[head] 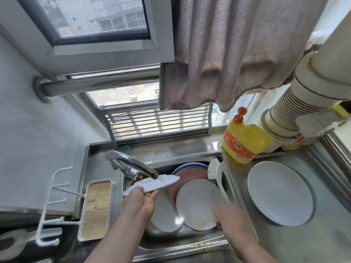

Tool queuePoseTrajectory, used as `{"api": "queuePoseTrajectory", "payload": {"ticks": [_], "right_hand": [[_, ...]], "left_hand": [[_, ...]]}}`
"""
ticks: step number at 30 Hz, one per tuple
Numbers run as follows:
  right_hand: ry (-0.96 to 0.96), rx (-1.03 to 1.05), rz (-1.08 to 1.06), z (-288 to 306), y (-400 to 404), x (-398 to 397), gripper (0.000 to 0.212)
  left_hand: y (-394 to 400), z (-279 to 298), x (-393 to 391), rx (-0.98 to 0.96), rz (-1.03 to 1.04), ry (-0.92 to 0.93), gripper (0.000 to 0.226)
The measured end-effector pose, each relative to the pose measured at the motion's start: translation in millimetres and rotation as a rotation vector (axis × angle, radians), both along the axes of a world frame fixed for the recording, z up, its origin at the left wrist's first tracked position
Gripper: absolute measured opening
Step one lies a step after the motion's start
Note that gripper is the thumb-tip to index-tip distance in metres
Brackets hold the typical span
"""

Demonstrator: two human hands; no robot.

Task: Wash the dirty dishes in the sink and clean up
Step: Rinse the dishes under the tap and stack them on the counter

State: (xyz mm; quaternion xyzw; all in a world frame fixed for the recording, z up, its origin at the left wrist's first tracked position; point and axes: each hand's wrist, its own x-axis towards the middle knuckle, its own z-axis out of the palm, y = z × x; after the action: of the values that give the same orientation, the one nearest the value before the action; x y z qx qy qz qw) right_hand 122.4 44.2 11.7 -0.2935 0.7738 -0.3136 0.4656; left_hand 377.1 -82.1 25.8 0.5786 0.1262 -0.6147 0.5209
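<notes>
My left hand [141,201] grips the near edge of a white plate [157,183] and holds it tilted just under the tap spout [133,165]. My right hand [228,215] holds the right rim of a second white plate [197,202], smeared with yellowish residue, over the sink [190,238]. A third white plate [165,215] lies lower in the basin. Behind them a pinkish bowl [188,173] sits inside a blue-rimmed one. A white dish brush [216,169] leans on the sink's right edge.
Clean white plates [281,192] are stacked on the steel counter to the right. A yellow detergent bottle [245,139] stands behind them, next to a large white duct. A wooden tray [96,207] and white hook rack lie at left. A curtain hangs overhead.
</notes>
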Motion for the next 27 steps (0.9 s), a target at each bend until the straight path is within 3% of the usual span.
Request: {"api": "queuePoseTrajectory", "payload": {"ticks": [12, 19, 22, 27], "right_hand": [[-0.078, 0.023, -0.045, -10, 13, -5, 0.047], [-0.056, 0.004, -0.076, -2, 13, -5, 0.049], [0.042, 0.015, -0.013, 9, 17, -8, 0.054], [0.145, 0.054, 0.07, 30, 34, -26, 0.032]], "left_hand": [[31, 18, -31, -0.055, -0.098, -0.011, 0.049], [72, 43, -42, -0.023, -0.367, 0.046, 0.042], [83, 41, -48, 0.013, -0.462, 0.049, 0.035], [93, 22, -58, 0.036, -0.516, -0.037, 0.036]]}}
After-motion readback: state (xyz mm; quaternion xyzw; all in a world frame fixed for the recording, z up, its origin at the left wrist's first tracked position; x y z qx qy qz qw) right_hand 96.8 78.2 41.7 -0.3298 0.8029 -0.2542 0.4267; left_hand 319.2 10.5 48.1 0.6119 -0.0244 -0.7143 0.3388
